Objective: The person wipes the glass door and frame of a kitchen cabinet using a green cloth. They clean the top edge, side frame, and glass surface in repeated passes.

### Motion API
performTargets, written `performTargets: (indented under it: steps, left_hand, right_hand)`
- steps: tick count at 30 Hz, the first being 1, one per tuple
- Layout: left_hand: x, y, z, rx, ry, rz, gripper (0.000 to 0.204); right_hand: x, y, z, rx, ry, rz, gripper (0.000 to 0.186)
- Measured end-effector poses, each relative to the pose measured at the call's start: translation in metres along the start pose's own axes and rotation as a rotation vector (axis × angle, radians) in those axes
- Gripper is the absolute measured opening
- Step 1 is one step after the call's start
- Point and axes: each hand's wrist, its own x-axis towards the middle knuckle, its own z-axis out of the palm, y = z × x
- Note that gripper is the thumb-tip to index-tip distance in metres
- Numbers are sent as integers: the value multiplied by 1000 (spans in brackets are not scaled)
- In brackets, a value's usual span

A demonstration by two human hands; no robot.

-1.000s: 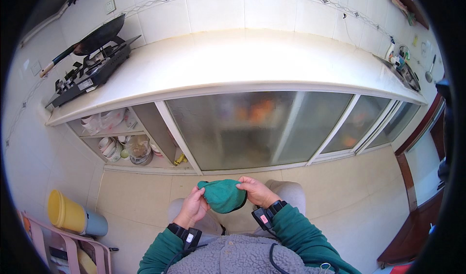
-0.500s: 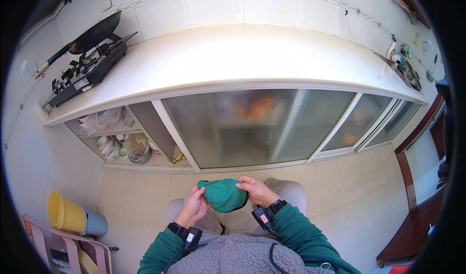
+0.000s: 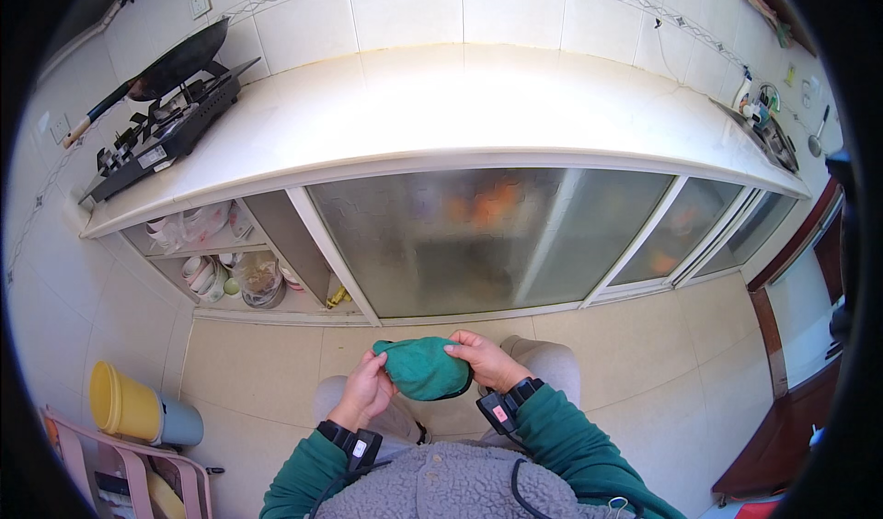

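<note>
A green cloth piece (image 3: 421,369) with a dark edge along its lower right is stretched between my two hands above my lap. It looks folded or bunched into a rounded shape, and I cannot tell its exact kind. My left hand (image 3: 366,393) pinches its left side between thumb and fingers. At the upper right side, my right hand (image 3: 487,361) grips it, thumb over the cloth. Both wrists wear dark straps with small devices. The underside of the cloth is hidden.
Ahead stands a white counter (image 3: 441,105) above frosted sliding doors (image 3: 441,252). A gas stove (image 3: 170,133) with a wok (image 3: 184,64) sits at its left end. Bowls (image 3: 207,275) fill an open cabinet section. A yellow bucket (image 3: 120,399) and pink rack (image 3: 138,455) stand at left.
</note>
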Motion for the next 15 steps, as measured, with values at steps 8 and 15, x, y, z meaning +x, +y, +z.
performTargets:
  steps: [8,15]
  left_hand:
    - [2,-1,-1,3,51,-25,26]
    - [6,-5,-9,25,85,-52,24]
  right_hand:
    - [1,-1,0,-36,30,-6,14]
    - [3,-1,0,-42,49,4,12]
